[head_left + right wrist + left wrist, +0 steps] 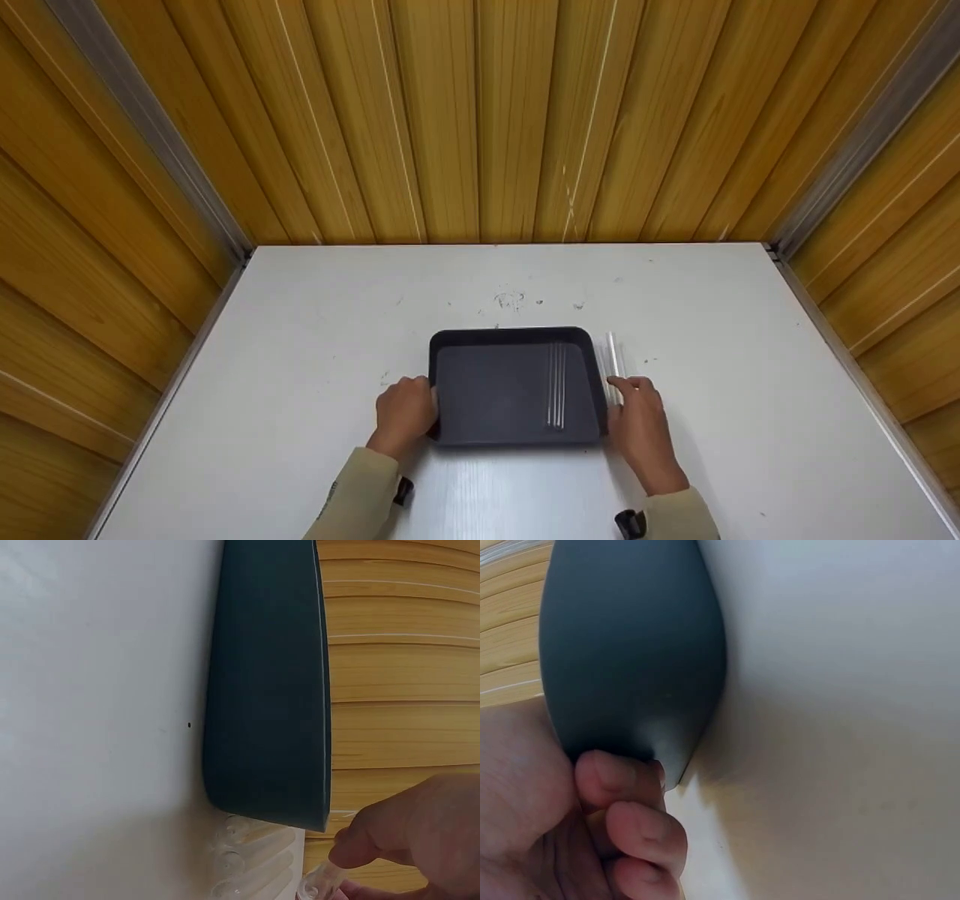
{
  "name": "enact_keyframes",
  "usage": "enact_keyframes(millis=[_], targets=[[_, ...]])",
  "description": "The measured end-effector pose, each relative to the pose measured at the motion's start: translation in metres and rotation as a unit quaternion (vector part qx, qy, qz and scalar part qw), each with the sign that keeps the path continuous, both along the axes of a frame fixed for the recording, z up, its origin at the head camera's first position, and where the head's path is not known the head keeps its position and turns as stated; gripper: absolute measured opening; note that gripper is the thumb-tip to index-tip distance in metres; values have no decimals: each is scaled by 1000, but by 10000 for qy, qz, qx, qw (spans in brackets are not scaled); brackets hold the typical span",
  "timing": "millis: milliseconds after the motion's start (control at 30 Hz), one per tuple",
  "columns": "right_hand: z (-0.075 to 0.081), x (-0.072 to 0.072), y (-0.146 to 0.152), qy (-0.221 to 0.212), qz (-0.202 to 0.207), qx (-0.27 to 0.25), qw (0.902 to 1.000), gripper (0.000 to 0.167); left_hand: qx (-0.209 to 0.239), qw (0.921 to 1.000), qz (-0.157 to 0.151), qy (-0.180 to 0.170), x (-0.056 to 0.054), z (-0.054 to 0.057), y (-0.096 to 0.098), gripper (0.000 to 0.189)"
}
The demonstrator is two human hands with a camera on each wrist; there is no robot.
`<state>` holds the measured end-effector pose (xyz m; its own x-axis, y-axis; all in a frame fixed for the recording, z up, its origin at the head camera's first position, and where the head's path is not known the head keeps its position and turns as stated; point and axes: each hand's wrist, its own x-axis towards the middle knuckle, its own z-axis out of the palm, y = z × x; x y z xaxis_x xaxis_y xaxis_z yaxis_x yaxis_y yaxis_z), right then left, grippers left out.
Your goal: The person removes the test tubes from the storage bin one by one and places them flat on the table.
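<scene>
A dark grey rectangular tray (pixel 487 394) lies on the white table. Inside it, toward the right, several clear test tubes (pixel 556 386) lie side by side, lengthwise. My left hand (pixel 406 411) grips the tray's left rim; in the left wrist view its fingers (pixel 646 832) curl against the tray's outer wall (pixel 634 652). Just outside the tray's right side is my right hand (pixel 643 427). It pinches a clear test tube (pixel 319 881) between thumb and fingers. More clear tubes (pixel 244 859) lie on the table by the tray in the right wrist view.
The white table (pixel 300 360) has small dark marks (pixel 510 300) behind the tray. Wood-patterned panels (pixel 510 120) wall in the back and both sides, with grey metal posts (pixel 161 127) at the corners.
</scene>
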<state>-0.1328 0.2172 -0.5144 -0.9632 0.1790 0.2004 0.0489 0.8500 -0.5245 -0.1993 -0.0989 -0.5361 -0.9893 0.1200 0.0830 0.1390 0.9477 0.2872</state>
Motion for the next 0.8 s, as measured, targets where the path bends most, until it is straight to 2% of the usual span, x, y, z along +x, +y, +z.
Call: enact_keyframes(millis=[433, 800], targets=[[-1, -1, 7, -282, -109, -202, 9993, 39, 33, 9999, 38, -133, 0, 1, 0, 25], [-7, -1, 13, -377, -255, -288, 9985, 40, 51, 10000, 39, -2, 0, 1, 1, 28]])
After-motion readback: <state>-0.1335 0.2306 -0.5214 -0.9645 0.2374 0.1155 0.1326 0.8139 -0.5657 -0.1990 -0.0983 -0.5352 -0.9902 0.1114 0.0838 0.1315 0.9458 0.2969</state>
